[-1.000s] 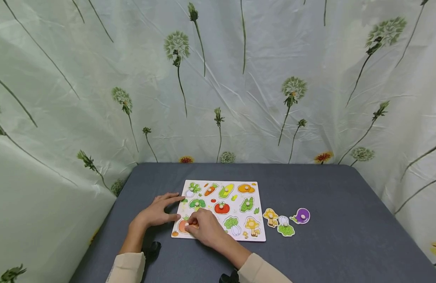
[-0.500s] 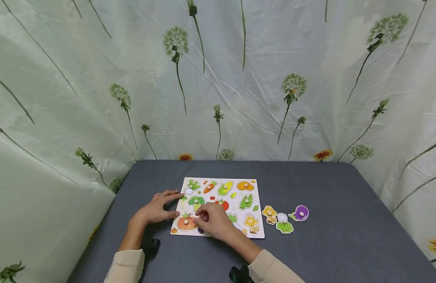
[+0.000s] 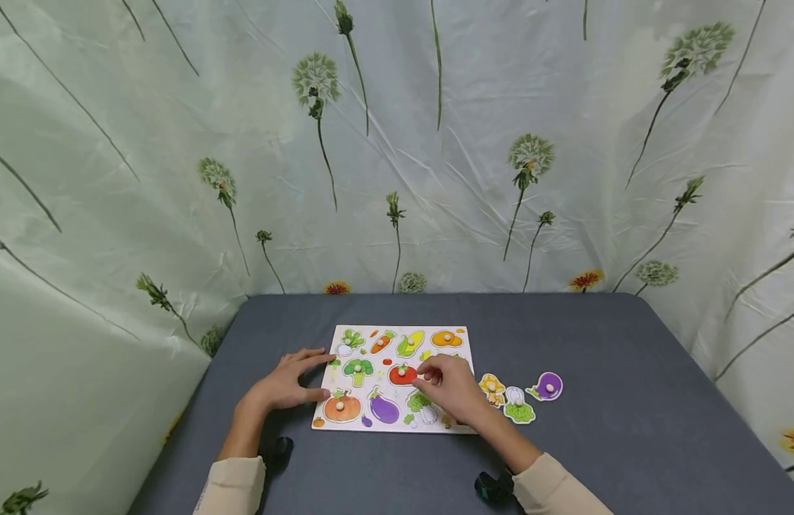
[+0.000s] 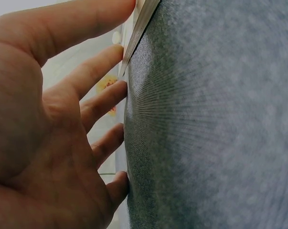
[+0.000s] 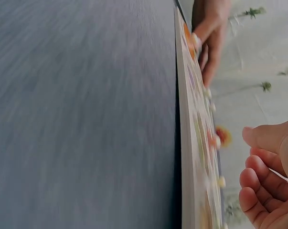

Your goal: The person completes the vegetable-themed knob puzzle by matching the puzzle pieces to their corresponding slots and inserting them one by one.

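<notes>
On the table lies a white vegetable puzzle board (image 3: 397,428). My left hand (image 3: 284,384) is spread at its left edge, thumb and index fingertip right at the rim; the left wrist view shows straight fingers beside the wooden edge (image 4: 143,24). My right hand (image 3: 453,388) is over the board's right part, beside the tomato piece (image 3: 402,375), fingers loosely curled around nothing. The right wrist view has this hand (image 5: 272,176) clear above the knobs. At lower left sits the knobbed pumpkin piece (image 3: 342,408); beside it the eggplant spot (image 3: 384,410) shows no knob.
Right of the board lie loose knobbed pieces: a yellow mushroom (image 3: 493,386), a leafy green cabbage (image 3: 518,411) and a purple eggplant (image 3: 547,386). The grey table (image 3: 603,443) extends to the right. A dandelion-print curtain (image 3: 448,200) hangs behind.
My right hand has let go of the pumpkin piece and moved right across the board toward the loose pieces. The left hand has stayed at the left edge.
</notes>
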{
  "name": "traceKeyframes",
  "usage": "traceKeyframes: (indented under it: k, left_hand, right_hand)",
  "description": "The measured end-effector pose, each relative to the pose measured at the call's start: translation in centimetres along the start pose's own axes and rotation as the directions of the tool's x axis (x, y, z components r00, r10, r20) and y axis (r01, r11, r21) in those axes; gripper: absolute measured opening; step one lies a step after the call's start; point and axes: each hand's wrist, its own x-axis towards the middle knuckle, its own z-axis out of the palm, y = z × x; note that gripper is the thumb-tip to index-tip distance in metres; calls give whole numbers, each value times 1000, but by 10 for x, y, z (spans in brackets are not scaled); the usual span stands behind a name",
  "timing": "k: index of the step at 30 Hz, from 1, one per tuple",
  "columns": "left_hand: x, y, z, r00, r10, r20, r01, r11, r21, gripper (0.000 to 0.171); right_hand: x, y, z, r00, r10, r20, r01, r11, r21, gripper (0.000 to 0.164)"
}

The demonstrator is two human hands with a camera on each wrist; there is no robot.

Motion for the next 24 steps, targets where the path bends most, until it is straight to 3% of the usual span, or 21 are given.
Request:
traceKeyframes:
  k: [5,20,24]
  left_hand:
    - [2,-1,1,1000,-15,-2,15,1000,4,77]
    - [4,0,3,999,-32,2,32,999,-1,78]
    - [4,-3,4,1000,-31,-5,31,999,8,77]
  right_hand:
    - [-8,16,-26,997,36,-71,-40,998,-54,13]
    - [-39,61,-125,963,35,-268,-95,973,-212,11]
    - [-47,69,-145,957,24,-288,-98,965,-245,9]
